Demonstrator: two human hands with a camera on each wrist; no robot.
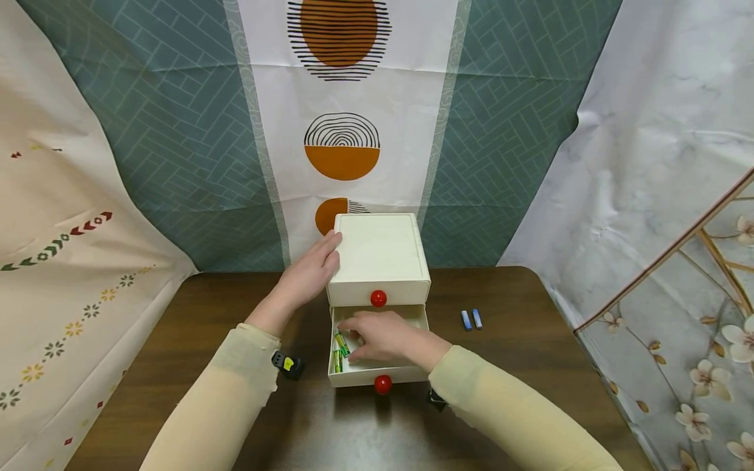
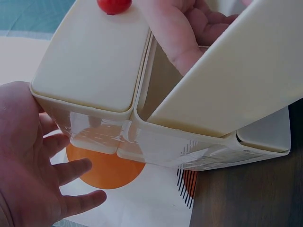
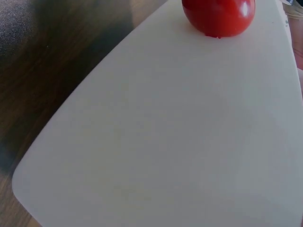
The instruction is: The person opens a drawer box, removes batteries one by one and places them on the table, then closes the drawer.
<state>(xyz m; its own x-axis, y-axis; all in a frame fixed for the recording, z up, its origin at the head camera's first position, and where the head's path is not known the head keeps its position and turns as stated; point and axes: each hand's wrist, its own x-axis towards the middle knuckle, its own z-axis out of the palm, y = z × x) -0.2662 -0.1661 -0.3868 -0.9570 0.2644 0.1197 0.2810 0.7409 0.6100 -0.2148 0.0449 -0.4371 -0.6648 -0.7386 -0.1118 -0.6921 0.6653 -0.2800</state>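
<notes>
"Where are your hands?"

"My left hand (image 1: 312,271), fingers spread, touches the left side of the white cabinet (image 1: 379,248). My right hand (image 1: 383,337) reaches into the pulled-out drawer (image 1: 360,377)."

"Is the right one pinching anything?"

"I can't tell; its fingertips are close to the farther green battery (image 1: 342,345)."

"Room to move?"

"The drawer's left wall is just beside the batteries; bare floor shows between my thumb and the front edge."

"Which way do they point?"

"The farther one slants, far end leftward. The nearer green battery (image 1: 338,361) runs nearly front to back."
</notes>
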